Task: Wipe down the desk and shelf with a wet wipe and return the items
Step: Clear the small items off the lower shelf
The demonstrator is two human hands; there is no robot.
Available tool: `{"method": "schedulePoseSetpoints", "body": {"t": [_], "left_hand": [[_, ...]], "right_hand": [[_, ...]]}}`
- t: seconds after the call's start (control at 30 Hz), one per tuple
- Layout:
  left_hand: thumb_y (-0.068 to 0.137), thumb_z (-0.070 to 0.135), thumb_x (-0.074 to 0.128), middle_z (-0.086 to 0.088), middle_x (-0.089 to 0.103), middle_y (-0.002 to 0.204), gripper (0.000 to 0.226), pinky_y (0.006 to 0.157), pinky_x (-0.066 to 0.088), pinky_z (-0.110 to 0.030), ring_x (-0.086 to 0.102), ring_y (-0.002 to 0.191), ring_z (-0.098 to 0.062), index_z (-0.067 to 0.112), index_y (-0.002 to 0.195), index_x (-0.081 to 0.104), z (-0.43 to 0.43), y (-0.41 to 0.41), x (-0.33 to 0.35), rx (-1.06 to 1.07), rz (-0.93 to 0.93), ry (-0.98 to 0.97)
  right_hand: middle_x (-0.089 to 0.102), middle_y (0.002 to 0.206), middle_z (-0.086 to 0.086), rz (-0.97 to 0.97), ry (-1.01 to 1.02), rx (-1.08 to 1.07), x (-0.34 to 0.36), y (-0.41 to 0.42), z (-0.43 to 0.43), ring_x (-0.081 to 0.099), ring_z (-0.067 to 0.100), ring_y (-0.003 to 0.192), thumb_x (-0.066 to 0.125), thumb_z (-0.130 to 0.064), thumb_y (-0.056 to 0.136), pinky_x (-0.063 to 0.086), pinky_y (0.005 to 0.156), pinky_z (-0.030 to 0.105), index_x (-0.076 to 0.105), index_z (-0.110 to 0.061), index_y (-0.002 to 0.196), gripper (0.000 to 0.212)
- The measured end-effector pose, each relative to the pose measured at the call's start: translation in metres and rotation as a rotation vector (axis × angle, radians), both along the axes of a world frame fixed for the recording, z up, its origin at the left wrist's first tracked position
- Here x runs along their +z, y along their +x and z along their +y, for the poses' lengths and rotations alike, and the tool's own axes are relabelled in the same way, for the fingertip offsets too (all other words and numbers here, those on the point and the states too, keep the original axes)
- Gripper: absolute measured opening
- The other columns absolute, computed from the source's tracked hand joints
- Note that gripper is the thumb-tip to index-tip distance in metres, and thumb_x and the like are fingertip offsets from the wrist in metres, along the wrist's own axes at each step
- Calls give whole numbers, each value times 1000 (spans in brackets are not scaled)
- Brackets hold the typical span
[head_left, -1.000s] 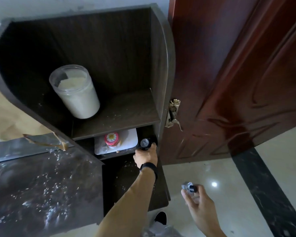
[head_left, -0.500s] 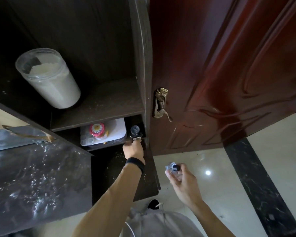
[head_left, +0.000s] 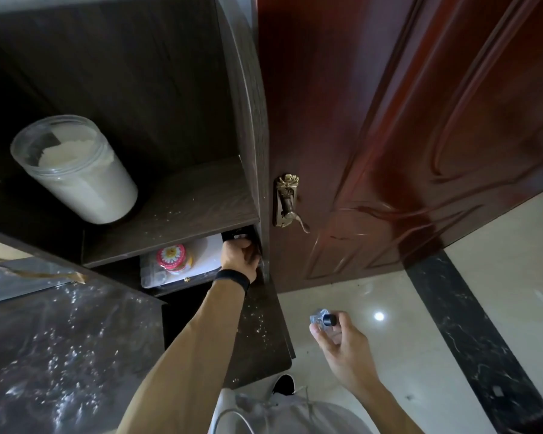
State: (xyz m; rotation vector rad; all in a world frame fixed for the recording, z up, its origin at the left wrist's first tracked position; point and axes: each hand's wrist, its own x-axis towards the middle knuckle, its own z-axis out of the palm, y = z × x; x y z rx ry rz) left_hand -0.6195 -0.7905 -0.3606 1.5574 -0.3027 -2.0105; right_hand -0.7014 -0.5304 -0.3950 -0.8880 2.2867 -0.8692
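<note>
My left hand (head_left: 239,255) reaches into the right corner of the lower compartment of the dark wooden shelf (head_left: 176,211). Its fingers curl round a dark bottle (head_left: 238,235), of which only the top shows above the knuckles. A black band sits on that wrist. My right hand (head_left: 342,343) hovers over the floor to the right and pinches a small clear bottle with a black cap (head_left: 324,320). The glossy dark desk top (head_left: 60,355) at the lower left is speckled with white crumbs. No wet wipe is in view.
A tall clear jar of white powder (head_left: 76,170) stands on the upper shelf board. A red-lidded jar (head_left: 171,257) rests on a white flat box (head_left: 209,247) in the lower compartment. A red-brown door (head_left: 389,120) with a brass handle (head_left: 287,205) stands right beside the shelf.
My left hand has pushed the dark bottle deeper into the lower compartment's right corner, so the bottle is now mostly hidden. My right hand still holds the small clear bottle, a little lower.
</note>
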Motion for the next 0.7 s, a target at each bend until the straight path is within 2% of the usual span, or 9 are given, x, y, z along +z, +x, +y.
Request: {"method": "schedulePoseSetpoints", "body": {"t": [0.07,0.17,0.3,0.37,0.47,0.57,0.63,0.7], "left_hand": [[89,2,41,-10,60,88,18,100,43,-37,55,93,-27,11,81,55,-4,0,3,-33,31,-3],[92,1,42,-12,62,96,18,100,46,-38,60,94,-26,9,87,56,0,5,12,-81,33,-43],[96,-1,46,-1,67,100,27,88,50,-33,62,95,-15,13,114,61,34,38,19,-319,-187,-228],[93,-1,53,0,69,111,33,93,51,-29,62,104,-14,18,117,63,51,63,17,-488,-346,-419],[89,6,57,5,68,115,34,84,44,-10,62,106,-10,25,116,65,66,104,24,-595,-683,-703],[84,6,60,0,62,118,40,92,40,-20,56,112,-20,19,122,61,70,136,49,-529,-1013,-1125],[79,5,63,-7,56,129,50,102,39,-29,50,122,-27,13,128,56,66,153,65,-422,-1165,-1412],[78,10,64,-13,45,145,62,111,36,-42,41,135,-31,10,138,49,58,168,83,-371,-1298,-1554]], "right_hand": [[71,88,-15,8,10,-14,0,0,0,68,3,74,68,-52,84,58,68,26,58,-28,101,31],[71,87,-14,44,27,17,0,4,-10,67,3,75,67,-54,85,57,69,25,59,-27,101,33],[71,88,-13,116,98,133,5,22,-55,67,6,78,62,-52,89,53,70,23,57,-24,105,32],[72,87,-9,159,104,189,7,35,-87,69,10,77,60,-51,91,49,65,21,56,-20,104,34],[74,87,-3,213,101,258,10,52,-136,71,21,80,53,-56,93,51,65,29,54,-16,104,42],[73,93,6,291,147,253,14,63,-177,71,31,87,45,-61,94,53,69,37,48,-14,107,49],[72,96,14,341,181,231,17,67,-197,70,36,90,47,-57,95,52,68,38,47,-10,109,48],[71,101,18,355,239,226,18,68,-209,69,38,95,51,-51,97,51,68,37,48,-6,112,47]]}}
